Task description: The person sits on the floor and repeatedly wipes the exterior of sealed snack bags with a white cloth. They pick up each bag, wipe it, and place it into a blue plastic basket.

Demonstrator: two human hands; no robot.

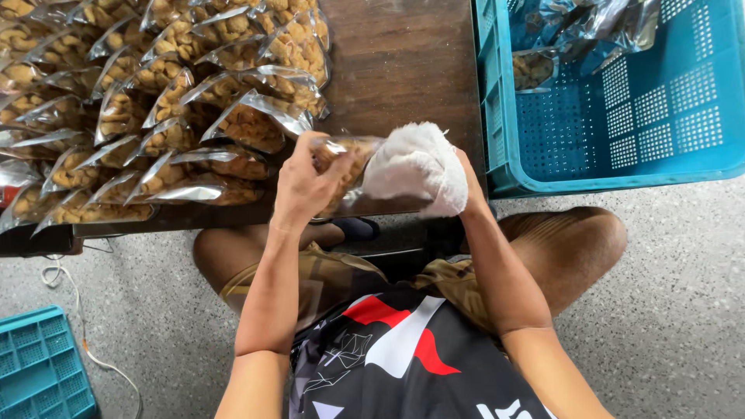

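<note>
My left hand grips a clear plastic bag of brown snacks at its left end, over the front edge of the dark wooden table. My right hand presses a white cloth against the bag's right side; the cloth hides most of that hand. Both hands meet at the bag, just in front of my knees.
Several filled snack bags lie in overlapping rows on the table's left part. A blue plastic crate at right holds a few bags. A second blue crate and a white cord lie on the speckled floor at left.
</note>
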